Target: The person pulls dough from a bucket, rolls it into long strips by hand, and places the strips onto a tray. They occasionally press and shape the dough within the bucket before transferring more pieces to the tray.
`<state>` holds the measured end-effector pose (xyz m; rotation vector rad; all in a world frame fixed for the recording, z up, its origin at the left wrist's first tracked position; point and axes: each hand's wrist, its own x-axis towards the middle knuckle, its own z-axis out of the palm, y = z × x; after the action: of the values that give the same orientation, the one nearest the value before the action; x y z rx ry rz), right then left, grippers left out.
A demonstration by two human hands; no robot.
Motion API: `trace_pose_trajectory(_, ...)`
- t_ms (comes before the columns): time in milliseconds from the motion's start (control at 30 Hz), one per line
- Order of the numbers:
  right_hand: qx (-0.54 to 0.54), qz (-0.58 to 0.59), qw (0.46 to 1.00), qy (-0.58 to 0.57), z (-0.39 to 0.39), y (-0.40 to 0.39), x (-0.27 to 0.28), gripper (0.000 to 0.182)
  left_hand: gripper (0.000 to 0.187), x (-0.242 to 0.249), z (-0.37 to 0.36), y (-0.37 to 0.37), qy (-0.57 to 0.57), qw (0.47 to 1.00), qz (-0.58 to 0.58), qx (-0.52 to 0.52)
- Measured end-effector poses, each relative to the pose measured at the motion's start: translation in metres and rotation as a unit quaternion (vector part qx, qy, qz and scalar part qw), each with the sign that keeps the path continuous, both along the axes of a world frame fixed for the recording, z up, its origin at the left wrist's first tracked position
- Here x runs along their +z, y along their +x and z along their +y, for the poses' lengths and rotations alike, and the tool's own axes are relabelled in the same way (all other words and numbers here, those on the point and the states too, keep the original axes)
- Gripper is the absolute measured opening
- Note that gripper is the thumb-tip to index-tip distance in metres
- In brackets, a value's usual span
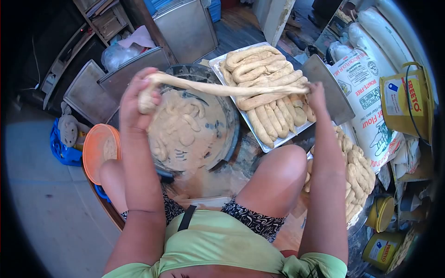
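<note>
A long rope of dough (pixel 218 89) is stretched between my two hands, above the tray and the round basin. My left hand (pixel 138 95) is closed around one end, and a thick lump of dough hangs below its fingers. At the other end, my right hand (pixel 316 95) grips the rope near the tray's right side. Under the rope, thick dough strips lie side by side on a metal tray (pixel 259 141). Below and between my arms stands a dark round basin (pixel 232 125) with floury loose dough pieces (pixel 183 125) in it.
An orange bowl (pixel 95 157) with flour stands at the left. More twisted dough (pixel 359 178) is piled at the right, beside my right forearm. Flour sacks (pixel 366 88) and a yellow bucket (pixel 408 104) stand at far right. Metal trays (pixel 185 34) lean at the back.
</note>
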<state>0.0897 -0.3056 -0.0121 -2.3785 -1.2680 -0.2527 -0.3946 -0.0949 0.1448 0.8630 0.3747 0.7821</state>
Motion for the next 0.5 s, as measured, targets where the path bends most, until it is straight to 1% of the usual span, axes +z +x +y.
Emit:
trace_pose_trajectory(33,0.001,0.053,0.998,0.027,-0.004,-0.022,-0.022,0.044,0.035,-0.005,-0.015,0.016,0.002,0.999,0.025,-0.028)
trace_pose_trajectory(100,-0.016,0.134,0.984,0.112,-0.006,-0.040,-0.038,0.048,0.035,-0.007,-0.050,0.053,0.029,0.994,0.080,-0.065)
trace_pose_trajectory(133,-0.016,0.138,0.984,0.111,-0.002,-0.038,-0.039,0.048,0.036,-0.012,-0.060,0.071,0.031,0.992,0.077,-0.098)
trace_pose_trajectory(200,-0.067,0.054,0.993,0.076,0.000,-0.034,-0.031,0.054,0.038,-0.026,-0.075,0.107,0.046,0.985,0.072,-0.151)
trace_pose_trajectory(233,0.024,0.252,0.959,0.124,0.000,-0.052,0.003,0.056,0.039,-0.030,-0.081,0.127,0.065,0.981,0.065,-0.169)
trace_pose_trajectory(267,0.114,0.437,0.877,0.166,0.000,-0.078,0.047,0.058,0.040,-0.028,-0.091,0.147,0.077,0.981,0.061,-0.168)
trace_pose_trajectory(300,0.110,0.438,0.877,0.165,-0.005,-0.096,0.074,0.058,0.041,-0.028,-0.100,0.165,0.087,0.980,0.058,-0.167)
trace_pose_trajectory(333,0.247,0.572,0.768,0.150,-0.010,-0.113,0.097,0.057,0.041,-0.032,-0.103,0.182,0.085,0.980,0.059,-0.169)
trace_pose_trajectory(367,0.371,0.677,0.621,0.131,-0.013,-0.119,0.107,0.056,0.040,-0.040,-0.102,0.199,0.119,0.964,0.091,-0.221)
trace_pose_trajectory(400,0.368,0.677,0.623,0.133,-0.013,-0.114,0.103,0.056,0.041,-0.050,-0.101,0.208,0.153,0.942,0.121,-0.274)
trace_pose_trajectory(433,0.283,0.656,0.693,0.101,-0.011,-0.104,0.096,0.051,0.041,-0.060,-0.102,0.212,0.154,0.941,0.119,-0.278)
trace_pose_trajectory(467,0.194,0.625,0.753,0.068,-0.012,-0.096,0.088,0.046,0.042,-0.073,-0.103,0.215,0.324,0.894,0.230,-0.205)
trace_pose_trajectory(500,0.193,0.622,0.756,0.073,-0.018,-0.086,0.078,0.046,0.044,-0.087,-0.101,0.218,0.481,0.805,0.328,-0.118)
